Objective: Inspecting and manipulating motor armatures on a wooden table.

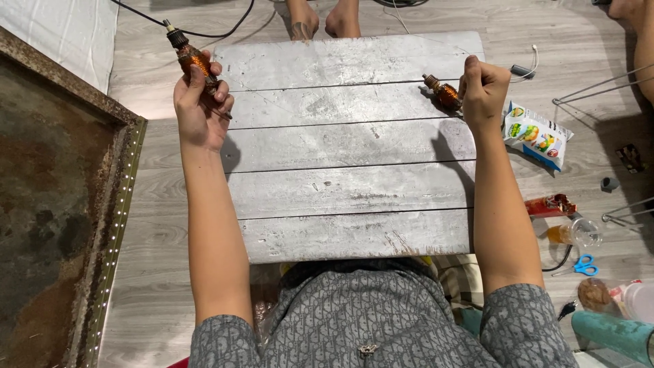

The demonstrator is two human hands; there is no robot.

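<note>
Left hand (199,109) raised past the far left corner of the grey plank surface (347,146), fingers (219,95) clenched around a copper-wound motor armature (189,56), shaft end pointing up and away. Right hand (484,88) at the far right edge of the surface, fingers clenched on a second copper-wound armature (443,92), which points left over the planks; cannot tell whether it touches them. The two armatures are well apart, one at each far corner.

Two bare feet of another person (323,20) just beyond the far edge. Black cable (204,33) on the floor behind the left hand. Rusty metal frame (102,204) left of the surface. On the floor to the right: snack bag (537,135), red wrapper (550,204), clear plastic cup (578,233), blue scissors (583,264). Grey patterned shirt (368,320) at the near edge.
</note>
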